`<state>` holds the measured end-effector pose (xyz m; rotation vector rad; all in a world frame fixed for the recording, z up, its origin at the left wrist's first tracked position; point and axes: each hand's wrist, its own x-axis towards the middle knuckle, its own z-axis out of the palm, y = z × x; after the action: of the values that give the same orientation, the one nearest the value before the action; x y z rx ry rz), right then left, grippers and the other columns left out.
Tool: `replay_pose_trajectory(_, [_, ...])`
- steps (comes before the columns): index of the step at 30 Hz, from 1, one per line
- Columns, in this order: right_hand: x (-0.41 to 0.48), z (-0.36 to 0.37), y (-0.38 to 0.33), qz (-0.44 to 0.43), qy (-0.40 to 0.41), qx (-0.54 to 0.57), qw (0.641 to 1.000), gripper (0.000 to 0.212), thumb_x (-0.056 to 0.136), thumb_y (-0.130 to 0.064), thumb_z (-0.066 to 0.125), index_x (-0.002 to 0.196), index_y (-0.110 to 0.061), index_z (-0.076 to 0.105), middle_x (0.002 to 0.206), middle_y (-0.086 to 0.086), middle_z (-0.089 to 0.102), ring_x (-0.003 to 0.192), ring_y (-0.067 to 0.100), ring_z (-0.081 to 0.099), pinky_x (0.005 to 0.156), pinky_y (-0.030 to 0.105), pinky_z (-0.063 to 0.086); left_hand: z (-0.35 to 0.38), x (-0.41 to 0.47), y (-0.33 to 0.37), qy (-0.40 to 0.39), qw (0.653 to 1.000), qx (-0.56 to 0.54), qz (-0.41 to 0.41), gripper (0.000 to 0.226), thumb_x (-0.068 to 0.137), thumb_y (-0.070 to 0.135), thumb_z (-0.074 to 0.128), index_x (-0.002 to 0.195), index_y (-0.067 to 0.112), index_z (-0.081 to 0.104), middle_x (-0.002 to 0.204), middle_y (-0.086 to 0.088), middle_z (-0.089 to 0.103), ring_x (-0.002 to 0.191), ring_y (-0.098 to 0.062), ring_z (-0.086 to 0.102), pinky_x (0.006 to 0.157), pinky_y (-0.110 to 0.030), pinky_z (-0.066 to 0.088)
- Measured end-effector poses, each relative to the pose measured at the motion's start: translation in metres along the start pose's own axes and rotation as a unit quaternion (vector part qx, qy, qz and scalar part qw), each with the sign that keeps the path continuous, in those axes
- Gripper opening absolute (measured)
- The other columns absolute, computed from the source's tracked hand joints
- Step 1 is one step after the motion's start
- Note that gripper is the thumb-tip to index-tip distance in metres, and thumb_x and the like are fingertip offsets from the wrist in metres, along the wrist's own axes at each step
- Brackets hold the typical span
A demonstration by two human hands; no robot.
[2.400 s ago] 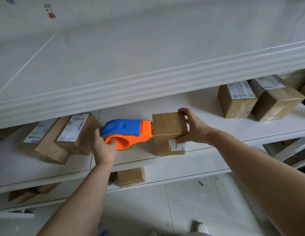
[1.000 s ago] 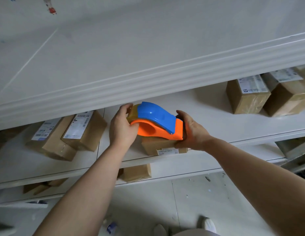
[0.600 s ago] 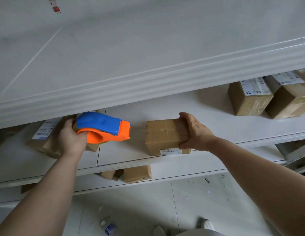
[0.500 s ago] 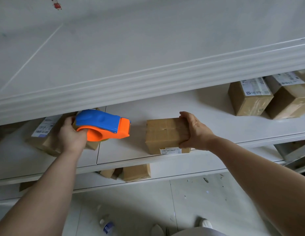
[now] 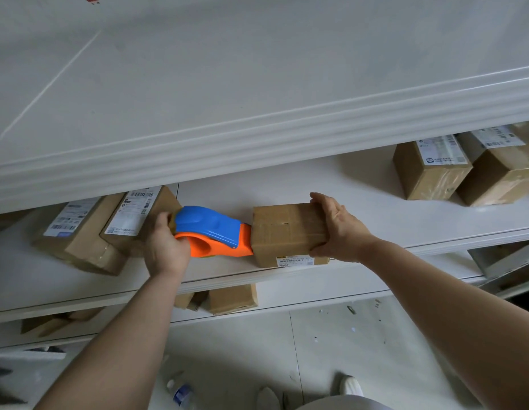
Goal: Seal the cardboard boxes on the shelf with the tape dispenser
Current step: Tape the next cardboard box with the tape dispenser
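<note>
A small cardboard box (image 5: 282, 232) stands near the front edge of the white middle shelf (image 5: 375, 199). My right hand (image 5: 337, 229) grips its right end, fingers over the top and thumb on the front. My left hand (image 5: 165, 244) grips the blue and orange tape dispenser (image 5: 211, 232) by its rear. The dispenser's orange nose touches the box's left side.
Two labelled boxes (image 5: 109, 229) lie at the left of the same shelf, just behind my left hand. Two more boxes (image 5: 464, 170) stand at the far right. A lower shelf holds a box (image 5: 232, 298). The upper shelf's thick edge (image 5: 257, 143) overhangs. A bottle (image 5: 180, 395) lies on the floor.
My left hand has brought the dispenser from the left, in front of the labelled boxes, rightward until its nose meets the box's left side. My right hand has kept its grip on the box.
</note>
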<state>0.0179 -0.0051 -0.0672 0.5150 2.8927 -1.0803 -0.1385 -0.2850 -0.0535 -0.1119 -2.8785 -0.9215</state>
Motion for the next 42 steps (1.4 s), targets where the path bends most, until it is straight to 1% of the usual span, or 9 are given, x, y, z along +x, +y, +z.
replay_pose_trajectory(4, [-0.004, 0.000, -0.021, -0.038, -0.020, -0.229, 0.973, 0.124, 0.064, -0.052, 0.079, 0.154, -0.019, -0.001, 0.162, 0.002, -0.001, 0.148, 0.028, -0.011, 0.118, 0.054, -0.006, -0.001, 0.000, 0.004, -0.001, 1.000, -0.003, 0.009, 0.043, 0.084, 0.003, 0.056, 0.126, 0.013, 0.052, 0.105, -0.018, 0.065, 0.095, -0.041, 0.060, 0.069, -0.035, 0.039])
replay_pose_trajectory(7, [-0.007, 0.023, -0.045, -0.113, -0.019, -0.339, 0.934, 0.135, 0.060, -0.075, 0.068, 0.152, -0.021, -0.015, 0.159, 0.004, -0.024, 0.144, 0.029, -0.027, 0.115, 0.056, -0.012, -0.002, 0.002, 0.007, -0.005, 1.000, 0.010, 0.017, 0.045, 0.085, 0.004, 0.057, 0.128, 0.013, 0.051, 0.107, -0.017, 0.065, 0.099, -0.041, 0.059, 0.071, -0.034, 0.037])
replay_pose_trajectory(15, [0.020, 0.037, -0.085, -0.057, -0.070, -0.347, 0.933, 0.110, 0.083, -0.050, 0.061, 0.151, -0.012, -0.017, 0.160, 0.012, -0.016, 0.146, 0.036, -0.017, 0.114, 0.064, -0.003, 0.004, 0.000, 0.004, -0.023, 1.000, -0.016, 0.010, 0.043, 0.084, 0.004, 0.057, 0.125, 0.015, 0.051, 0.102, -0.014, 0.066, 0.096, -0.038, 0.060, 0.069, -0.035, 0.042])
replay_pose_trajectory(20, [0.031, 0.034, -0.087, -0.026, -0.028, -0.297, 0.954, 0.102, 0.080, -0.034, 0.063, 0.154, -0.015, -0.004, 0.148, 0.008, 0.024, 0.135, 0.031, 0.024, 0.109, 0.070, 0.013, -0.009, -0.005, 0.014, 0.013, 0.996, -0.085, 0.023, 0.049, 0.081, 0.002, 0.058, 0.126, 0.019, 0.053, 0.111, -0.006, 0.065, 0.103, -0.028, 0.059, 0.078, -0.030, 0.042])
replay_pose_trajectory(25, [0.007, -0.009, -0.046, -0.083, 0.059, 0.101, 0.990, 0.116, 0.055, -0.009, 0.087, 0.149, -0.018, 0.018, 0.136, 0.000, 0.031, 0.120, 0.011, 0.038, 0.092, 0.030, 0.045, -0.035, 0.000, 0.048, 0.083, 0.983, -0.137, 0.089, 0.049, 0.072, 0.000, 0.053, 0.119, 0.012, 0.059, 0.114, -0.012, 0.065, 0.109, -0.032, 0.058, 0.089, -0.037, 0.048])
replay_pose_trajectory(29, [-0.010, -0.011, -0.007, 0.012, -0.041, 0.248, 0.968, 0.103, 0.059, 0.008, 0.084, 0.136, -0.022, 0.022, 0.127, -0.007, 0.042, 0.130, 0.017, 0.039, 0.085, 0.024, 0.048, -0.023, -0.016, 0.083, 0.036, 0.986, -0.067, 0.150, 0.046, 0.071, 0.003, 0.056, 0.116, 0.014, 0.061, 0.109, -0.013, 0.066, 0.103, -0.035, 0.058, 0.079, -0.032, 0.044])
replay_pose_trajectory(32, [-0.012, -0.019, -0.004, 0.022, -0.040, 0.135, 0.990, 0.121, 0.057, -0.010, 0.090, 0.147, -0.019, 0.010, 0.138, -0.002, 0.038, 0.136, 0.022, 0.035, 0.103, 0.033, 0.040, -0.004, -0.028, 0.083, -0.007, 0.983, -0.123, 0.133, 0.055, 0.076, 0.003, 0.056, 0.126, 0.025, 0.054, 0.116, 0.000, 0.065, 0.104, -0.025, 0.060, 0.077, -0.027, 0.042])
replay_pose_trajectory(36, [-0.015, -0.028, -0.024, -0.038, -0.003, -0.064, 0.997, 0.136, 0.055, -0.049, 0.087, 0.154, -0.022, -0.003, 0.161, -0.001, 0.007, 0.149, 0.017, -0.004, 0.119, 0.052, 0.005, 0.000, -0.032, 0.076, -0.005, 0.982, -0.151, 0.117, 0.056, 0.079, 0.001, 0.055, 0.128, 0.027, 0.052, 0.122, 0.003, 0.063, 0.110, -0.022, 0.058, 0.079, -0.024, 0.041])
replay_pose_trajectory(42, [-0.013, -0.018, -0.038, -0.046, 0.038, -0.162, 0.985, 0.117, 0.061, -0.048, 0.080, 0.152, -0.020, 0.014, 0.151, -0.001, 0.028, 0.140, 0.020, 0.020, 0.111, 0.040, 0.027, -0.003, -0.029, 0.084, 0.005, 0.982, -0.121, 0.143, 0.058, 0.075, 0.001, 0.052, 0.126, 0.029, 0.053, 0.118, 0.003, 0.064, 0.104, -0.022, 0.059, 0.078, -0.031, 0.046])
